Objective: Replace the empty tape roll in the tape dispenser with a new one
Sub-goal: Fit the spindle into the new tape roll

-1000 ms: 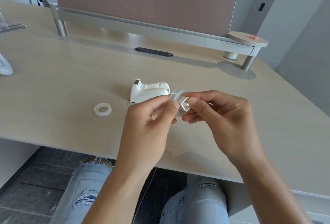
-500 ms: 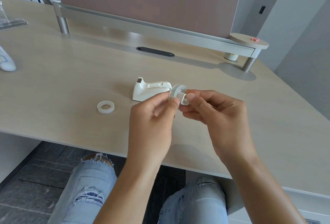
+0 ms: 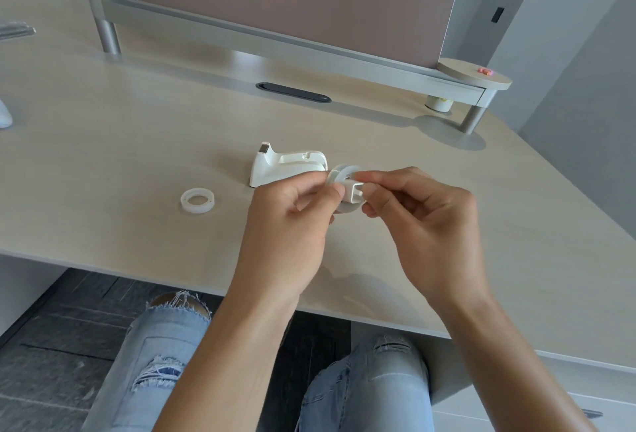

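Observation:
The white tape dispenser (image 3: 287, 165) stands on the desk with its cradle bare, cutter end to the left. A white ring, the empty roll (image 3: 197, 200), lies flat to its left. Just right of the dispenser, above the desk, my left hand (image 3: 292, 221) and my right hand (image 3: 420, 215) meet around a clear tape roll (image 3: 340, 173) with a white square spindle (image 3: 352, 192) in its hole. My left thumb and fingers pinch the roll's left side. My right fingertips grip the spindle and the roll's right edge. Fingers hide the roll's lower part.
A pink divider panel on a grey rail (image 3: 241, 36) runs along the back of the desk, with a dark cable slot (image 3: 293, 92) in front. A round side shelf (image 3: 475, 78) stands at back right. The desk's front edge (image 3: 137, 270) is close, my knees below it.
Both hands have shifted slightly toward the dispenser while turning the roll and spindle. The spindle's square face, first facing me, now points more to the right. The dispenser and empty roll have stayed put.

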